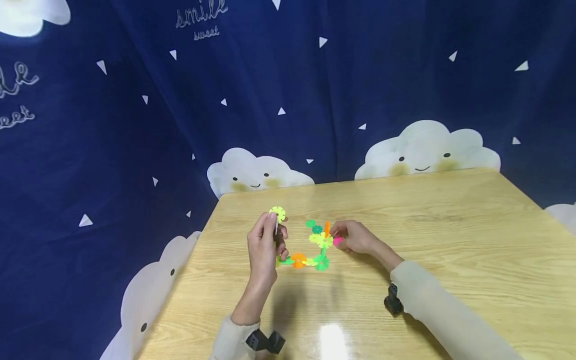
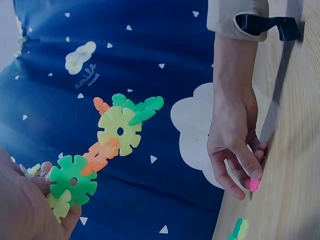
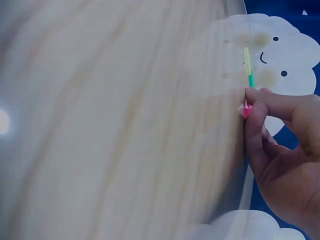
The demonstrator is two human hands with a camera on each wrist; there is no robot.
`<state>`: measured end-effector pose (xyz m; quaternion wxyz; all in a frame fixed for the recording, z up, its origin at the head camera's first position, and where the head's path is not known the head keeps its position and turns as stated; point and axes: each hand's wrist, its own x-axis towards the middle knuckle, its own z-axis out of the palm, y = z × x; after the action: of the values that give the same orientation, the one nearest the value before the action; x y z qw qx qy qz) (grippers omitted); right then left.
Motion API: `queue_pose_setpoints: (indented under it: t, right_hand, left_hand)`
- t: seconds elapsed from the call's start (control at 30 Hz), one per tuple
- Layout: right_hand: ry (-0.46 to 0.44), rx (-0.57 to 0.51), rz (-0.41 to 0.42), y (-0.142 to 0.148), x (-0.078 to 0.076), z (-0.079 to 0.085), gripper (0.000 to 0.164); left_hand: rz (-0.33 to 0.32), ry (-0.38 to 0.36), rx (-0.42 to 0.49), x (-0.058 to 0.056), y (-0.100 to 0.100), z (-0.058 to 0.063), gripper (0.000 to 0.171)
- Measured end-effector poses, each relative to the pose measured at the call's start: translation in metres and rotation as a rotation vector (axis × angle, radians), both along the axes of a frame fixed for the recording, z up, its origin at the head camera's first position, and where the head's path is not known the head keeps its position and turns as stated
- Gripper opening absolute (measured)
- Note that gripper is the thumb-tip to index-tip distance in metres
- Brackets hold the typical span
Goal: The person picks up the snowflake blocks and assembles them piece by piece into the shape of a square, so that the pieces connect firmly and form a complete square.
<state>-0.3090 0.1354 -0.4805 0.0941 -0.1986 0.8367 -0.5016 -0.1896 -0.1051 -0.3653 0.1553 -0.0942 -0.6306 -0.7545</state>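
My left hand grips a chain of notched plastic snowflake discs, raised over the table. In the left wrist view, its green disc lies by the fingers, joined through an orange disc to a yellow disc. Further green pieces branch off the far end. A pale yellow disc shows at the left thumb tip in the head view. My right hand is low at the tabletop, pinching a small pink disc between thumb and fingers. Its fingers partly hide that disc.
The wooden table reaches back to a dark blue curtain with clouds and triangles. A green and yellow pair of pieces sits near the right hand in the left wrist view. Light glares off the table's front.
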Motion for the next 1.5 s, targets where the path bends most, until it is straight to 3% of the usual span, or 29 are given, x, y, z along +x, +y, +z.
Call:
queue_pose_setpoints:
  t: [0.13,0.43,0.7,0.83,1.07,1.3,1.5]
  right_hand:
    - [-0.047,0.001,0.055,0.006,0.006,0.000,0.029]
    - [-0.023,0.020,0.113,0.020,0.013,0.007,0.012]
    - [-0.178,-0.063,0.184,0.036,0.021,0.015,0.005]
    - [-0.203,-0.111,0.200,0.042,0.023,0.020,0.004]
    - [-0.161,-0.245,0.206,0.050,0.033,0.034,0.004]
    - [-0.078,-0.337,0.208,0.056,0.050,0.064,0.003]
    - [0.068,-0.358,0.097,0.053,0.065,0.098,0.013]
  left_hand:
    - [-0.005,-0.005,-0.004,0.000,0.003,-0.002,0.037]
    - [-0.020,0.019,-0.012,-0.004,0.009,-0.002,0.031]
    - [-0.025,0.005,-0.014,-0.004,0.013,-0.002,0.029]
    - [-0.034,-0.006,-0.013,-0.005,0.016,-0.002,0.028]
    - [-0.046,-0.025,-0.003,-0.004,0.023,-0.002,0.027]
    - [-0.066,-0.018,-0.001,-0.001,0.028,-0.004,0.028]
    - [-0.092,-0.034,0.025,0.000,0.039,-0.004,0.028]
